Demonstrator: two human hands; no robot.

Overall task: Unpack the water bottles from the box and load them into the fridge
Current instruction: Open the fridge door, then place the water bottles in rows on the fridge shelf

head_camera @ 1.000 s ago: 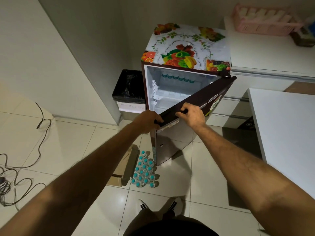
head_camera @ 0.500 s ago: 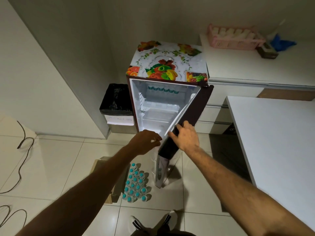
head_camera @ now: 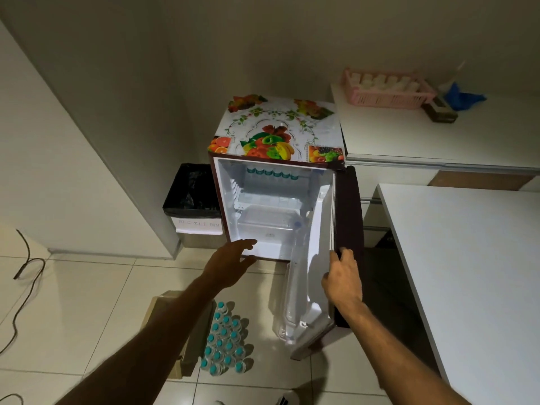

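A small maroon fridge [head_camera: 277,130] with a fruit-print cover on top stands open against the wall. Its door [head_camera: 347,217] is swung wide to the right, and my right hand [head_camera: 342,277] grips the door's edge. My left hand [head_camera: 230,263] hovers with fingers spread in front of the fridge's lower opening, holding nothing. A row of teal-capped bottles [head_camera: 271,173] stands on the top shelf inside. Several more teal-capped water bottles [head_camera: 223,342] are clustered on the floor, beside a brown cardboard box [head_camera: 181,346] partly hidden by my left arm.
A black-lined recycle bin [head_camera: 193,206] stands left of the fridge. A white table [head_camera: 467,273] fills the right side, with a white counter [head_camera: 438,135] behind it carrying a pink basket [head_camera: 385,89]. Cables [head_camera: 23,282] lie on the tiled floor at left.
The fridge door has swung from nearly closed to wide open under my right hand. My left hand came off the door and now hovers by the opening.
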